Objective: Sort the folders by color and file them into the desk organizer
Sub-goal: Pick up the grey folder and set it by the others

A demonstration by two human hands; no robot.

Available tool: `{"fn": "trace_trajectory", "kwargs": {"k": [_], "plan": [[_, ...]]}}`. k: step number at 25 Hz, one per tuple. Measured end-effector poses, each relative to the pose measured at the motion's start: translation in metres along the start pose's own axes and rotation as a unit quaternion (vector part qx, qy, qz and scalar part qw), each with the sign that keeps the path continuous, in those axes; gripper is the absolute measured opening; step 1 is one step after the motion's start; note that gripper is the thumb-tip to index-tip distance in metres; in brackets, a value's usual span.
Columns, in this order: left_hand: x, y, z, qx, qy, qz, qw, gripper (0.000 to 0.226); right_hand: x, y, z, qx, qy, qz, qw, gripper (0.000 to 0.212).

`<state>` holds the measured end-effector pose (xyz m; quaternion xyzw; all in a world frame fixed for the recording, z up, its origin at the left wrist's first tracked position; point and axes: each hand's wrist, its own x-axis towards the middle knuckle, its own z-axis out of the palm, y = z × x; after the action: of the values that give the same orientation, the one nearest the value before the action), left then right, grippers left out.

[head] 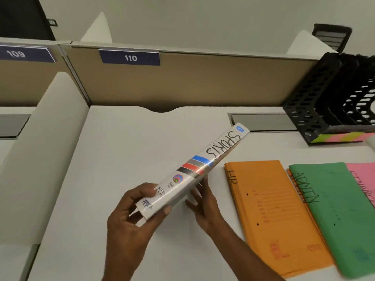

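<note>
Beige partition panels (203,82) close off the back of your white worktop (121,138), and pale dividers stand to the left of it. Past your fingers and to their right, against the partition, the black perforated desk organizer (316,102) stands with its slots facing you. A strip of pink, yellow and green paper (341,136) runs along its front base.

Right of your fingers, three folders lie flat on the worktop, overlapping. The orange folder (274,209), marked HR, is nearest your right hand. The green folder (334,209), marked ADMIN, overlaps its far-right edge. The pink folder (363,175) runs out of view at the right edge. A second orange edge (294,179) shows under the green one.

You hold the white ring binder (203,163) off the worktop, its spine up and marked SPORTS. It slants away from your fingers towards the organizer without reaching it.

Your left hand (129,224) grips the near end. Its fingers (140,192) are curled over the spine and the thumb is clamped on the opposite side. Your right hand (205,205) is just beside it, its fingers (199,191) straight and spread apart against the binder's lower face.

Beyond the binder's far tip a grey cable flap (261,121) is set into the worktop. Dark blue number plates, 110 (130,58) and 109 (16,54), hang on the partition well beyond your fingers.
</note>
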<state>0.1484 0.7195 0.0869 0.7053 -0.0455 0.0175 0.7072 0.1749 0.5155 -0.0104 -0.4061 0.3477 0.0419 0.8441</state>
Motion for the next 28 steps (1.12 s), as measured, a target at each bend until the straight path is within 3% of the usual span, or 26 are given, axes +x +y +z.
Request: {"fn": "trace_trajectory", "kwargs": {"k": [4, 7, 9, 13, 19, 22, 24, 26, 28], "plan": [[-0.047, 0.001, 0.017, -0.084, 0.099, -0.01, 0.992, 0.043, -0.031, -0.005, -0.021, -0.103, -0.041, -0.025, 0.994, 0.067], [-0.07, -0.001, 0.016, -0.109, 0.166, -0.038, 0.979, 0.041, -0.058, -0.016, -0.053, -0.218, -0.04, -0.101, 0.97, 0.075], [-0.09, -0.018, 0.018, -0.088, 0.213, -0.049, 0.972, 0.043, -0.072, -0.018, -0.083, -0.278, -0.057, -0.158, 0.946, 0.07], [-0.143, -0.069, 0.046, -0.069, 0.318, -0.123, 0.938, 0.032, -0.091, -0.006, -0.147, -0.46, -0.118, -0.263, 0.84, 0.063], [-0.187, -0.11, 0.073, -0.002, 0.383, -0.228, 0.895, 0.029, -0.096, -0.003, -0.186, -0.677, -0.187, -0.272, 0.658, 0.059], [-0.195, -0.106, 0.072, 0.065, 0.374, -0.196, 0.904, 0.043, -0.106, 0.019, -0.191, -0.745, -0.203, -0.284, 0.569, 0.066], [-0.2, -0.103, 0.07, 0.154, 0.347, -0.162, 0.911, 0.068, -0.114, 0.037, -0.2, -0.759, -0.201, -0.279, 0.553, 0.075], [-0.205, -0.103, 0.07, 0.268, 0.267, -0.15, 0.913, 0.088, -0.115, 0.048, -0.209, -0.768, -0.213, -0.272, 0.539, 0.087], [-0.208, -0.103, 0.075, 0.397, 0.149, -0.151, 0.893, 0.084, -0.111, 0.052, -0.214, -0.787, -0.217, -0.285, 0.502, 0.094]]}}
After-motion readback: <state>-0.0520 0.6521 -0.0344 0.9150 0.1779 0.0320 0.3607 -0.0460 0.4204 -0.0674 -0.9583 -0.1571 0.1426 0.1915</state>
